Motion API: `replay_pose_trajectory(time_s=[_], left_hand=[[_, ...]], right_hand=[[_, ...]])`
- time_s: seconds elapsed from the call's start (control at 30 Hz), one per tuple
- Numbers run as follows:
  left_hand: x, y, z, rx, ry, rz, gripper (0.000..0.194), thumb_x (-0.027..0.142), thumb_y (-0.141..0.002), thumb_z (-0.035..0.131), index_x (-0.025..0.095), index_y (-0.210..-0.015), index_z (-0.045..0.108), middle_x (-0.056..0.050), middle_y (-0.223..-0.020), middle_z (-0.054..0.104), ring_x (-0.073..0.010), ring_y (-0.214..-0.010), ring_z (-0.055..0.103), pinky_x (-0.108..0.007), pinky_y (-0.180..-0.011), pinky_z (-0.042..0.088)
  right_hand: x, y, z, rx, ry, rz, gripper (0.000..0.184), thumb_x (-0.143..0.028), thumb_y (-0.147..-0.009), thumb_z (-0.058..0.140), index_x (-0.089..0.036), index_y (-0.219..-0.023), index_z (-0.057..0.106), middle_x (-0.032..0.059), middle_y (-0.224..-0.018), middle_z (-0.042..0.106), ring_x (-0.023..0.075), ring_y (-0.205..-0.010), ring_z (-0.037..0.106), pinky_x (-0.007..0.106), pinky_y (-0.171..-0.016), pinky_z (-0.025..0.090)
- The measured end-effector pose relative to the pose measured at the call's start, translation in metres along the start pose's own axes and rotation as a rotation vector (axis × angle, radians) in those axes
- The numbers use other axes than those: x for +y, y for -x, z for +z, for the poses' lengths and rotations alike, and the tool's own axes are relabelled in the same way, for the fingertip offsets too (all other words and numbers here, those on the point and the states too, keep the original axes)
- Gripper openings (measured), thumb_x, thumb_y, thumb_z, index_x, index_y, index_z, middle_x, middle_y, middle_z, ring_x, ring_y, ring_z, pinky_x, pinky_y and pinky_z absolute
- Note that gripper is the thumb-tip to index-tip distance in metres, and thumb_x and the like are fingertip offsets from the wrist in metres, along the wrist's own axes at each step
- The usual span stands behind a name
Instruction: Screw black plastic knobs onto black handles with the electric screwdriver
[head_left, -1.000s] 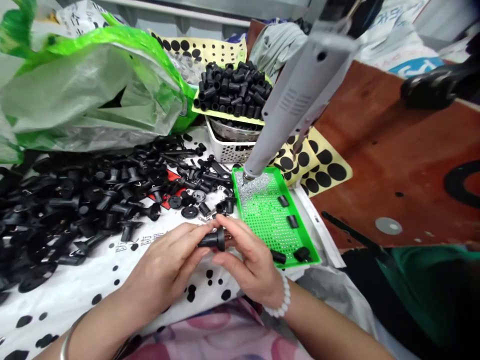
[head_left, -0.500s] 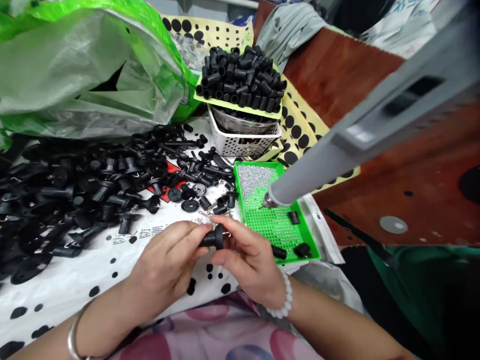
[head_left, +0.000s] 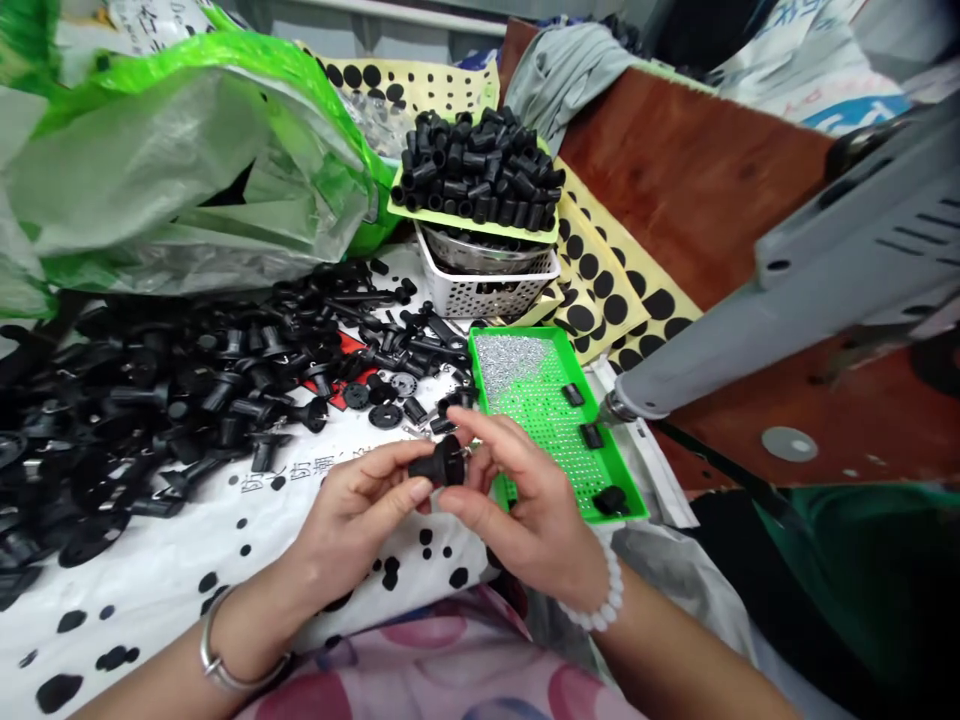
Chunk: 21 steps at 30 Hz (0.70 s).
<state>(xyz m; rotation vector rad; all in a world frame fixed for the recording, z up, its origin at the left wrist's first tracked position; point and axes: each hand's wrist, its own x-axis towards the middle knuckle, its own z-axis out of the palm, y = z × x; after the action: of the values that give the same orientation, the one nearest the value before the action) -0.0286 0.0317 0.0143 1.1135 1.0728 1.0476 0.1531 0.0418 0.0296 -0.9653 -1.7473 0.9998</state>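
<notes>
My left hand (head_left: pixel 367 510) pinches a black plastic flanged part (head_left: pixel 439 462) by its narrow stem, with thumb and fingers closed on it. The part lies about sideways, its round flange facing right, and a small metal prong (head_left: pixel 463 453) sticks out of that face. Around the flange, my right hand (head_left: pixel 517 490) has thumb and forefinger spread apart; its other fingers curl behind the prong, and I cannot tell whether they touch it. Right of both hands is a green perforated tray (head_left: pixel 634 490) with small silvery pieces (head_left: pixel 510 360) and a few black cylinders (head_left: pixel 591 435).
A grey electric screwdriver (head_left: pixel 720 330) slants in from the right. Black parts (head_left: pixel 187 400) are heaped on the left. Behind, a yellow-green tray of black tubes (head_left: pixel 480 165) sits on a white basket (head_left: pixel 487 297), beside a green plastic bag (head_left: pixel 225 170).
The view has shifted, and the screwdriver's tip now appears farther right, off the green tray. My left thumb has come into view on the part, whose flange is turned slightly more towards me.
</notes>
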Motion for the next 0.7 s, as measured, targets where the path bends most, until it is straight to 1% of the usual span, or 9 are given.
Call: replay_pose_trajectory(time_s=[0.07,0.17,0.23,0.33,0.4,0.47,0.53,0.6,0.7], left_hand=[[0.000,0.000,0.002,0.022,0.069,-0.018,0.025,0.024,-0.075,0.072,0.021,-0.100,0.068,-0.002,-0.083,0.071,-0.0118,-0.067,0.063,-0.021,-0.063,0.053],[0.001,0.000,0.005,0.025,0.098,-0.027,0.022,0.025,-0.073,0.074,0.019,-0.093,0.066,-0.002,-0.079,0.069,-0.0113,-0.067,0.062,-0.021,-0.062,0.052],[0.003,0.000,0.004,-0.011,0.028,-0.009,0.020,0.025,-0.075,0.072,0.018,-0.092,0.066,-0.003,-0.080,0.069,-0.0130,-0.071,0.064,-0.023,-0.066,0.053],[0.010,-0.007,-0.006,-0.031,-0.185,0.091,0.026,0.027,-0.079,0.067,0.017,-0.103,0.064,-0.008,-0.092,0.071,-0.0177,-0.080,0.067,-0.030,-0.073,0.056],[0.018,-0.018,-0.024,0.070,-0.479,0.226,0.027,0.030,-0.082,0.063,0.017,-0.105,0.063,-0.009,-0.094,0.072,-0.0186,-0.082,0.068,-0.031,-0.074,0.057],[0.028,-0.032,-0.051,0.247,-0.867,0.367,0.024,0.034,-0.084,0.059,0.017,-0.100,0.065,-0.008,-0.092,0.072,-0.0181,-0.080,0.068,-0.030,-0.074,0.057],[0.038,-0.049,-0.080,0.370,-1.036,0.397,0.024,0.035,-0.084,0.059,0.016,-0.096,0.066,-0.007,-0.091,0.071,-0.0193,-0.081,0.067,-0.031,-0.076,0.056],[0.048,-0.066,-0.104,0.424,-1.149,0.407,0.024,0.034,-0.087,0.053,0.017,-0.097,0.067,-0.002,-0.093,0.069,-0.0199,-0.088,0.065,-0.033,-0.083,0.052],[0.055,-0.093,-0.117,0.356,-1.283,0.446,0.035,0.033,-0.092,0.038,0.014,-0.103,0.066,0.004,-0.095,0.066,-0.0199,-0.099,0.061,-0.034,-0.094,0.045]], right_hand=[[0.001,0.002,-0.001,-0.029,-0.026,-0.013,0.042,-0.027,-0.084,0.064,-0.024,-0.124,0.054,0.0039,-0.104,0.055,0.0068,-0.071,0.054,0.022,-0.066,0.051],[0.005,0.005,-0.001,-0.042,-0.051,-0.026,0.042,-0.024,-0.084,0.064,-0.025,-0.125,0.054,0.0051,-0.107,0.056,0.0087,-0.077,0.057,0.023,-0.070,0.054],[0.010,0.007,0.000,-0.032,-0.040,-0.035,0.043,-0.023,-0.084,0.063,-0.026,-0.127,0.053,0.0061,-0.110,0.056,0.0117,-0.085,0.059,0.026,-0.075,0.055],[0.017,0.011,-0.001,0.057,-0.036,-0.037,0.043,-0.020,-0.085,0.061,-0.028,-0.126,0.053,0.0071,-0.117,0.055,0.0145,-0.095,0.059,0.027,-0.075,0.057],[0.021,0.015,-0.003,0.125,-0.026,-0.027,0.043,-0.019,-0.084,0.062,-0.028,-0.125,0.054,0.0072,-0.118,0.055,0.0142,-0.094,0.059,0.026,-0.073,0.057],[0.024,0.019,-0.007,0.158,-0.013,-0.013,0.042,-0.019,-0.084,0.062,-0.027,-0.125,0.055,0.0069,-0.116,0.055,0.0130,-0.090,0.060,0.024,-0.073,0.056],[0.026,0.023,-0.010,0.164,-0.011,-0.005,0.040,-0.019,-0.085,0.061,-0.027,-0.124,0.055,0.0065,-0.115,0.056,0.0118,-0.088,0.060,0.021,-0.072,0.055],[0.028,0.027,-0.011,0.157,-0.008,0.002,0.040,-0.019,-0.085,0.060,-0.027,-0.124,0.054,0.0064,-0.115,0.055,0.0112,-0.088,0.060,0.020,-0.072,0.054],[0.032,0.031,-0.008,0.150,-0.002,0.016,0.040,-0.020,-0.085,0.061,-0.027,-0.124,0.054,0.0064,-0.115,0.053,0.0107,-0.087,0.060,0.020,-0.073,0.054]])
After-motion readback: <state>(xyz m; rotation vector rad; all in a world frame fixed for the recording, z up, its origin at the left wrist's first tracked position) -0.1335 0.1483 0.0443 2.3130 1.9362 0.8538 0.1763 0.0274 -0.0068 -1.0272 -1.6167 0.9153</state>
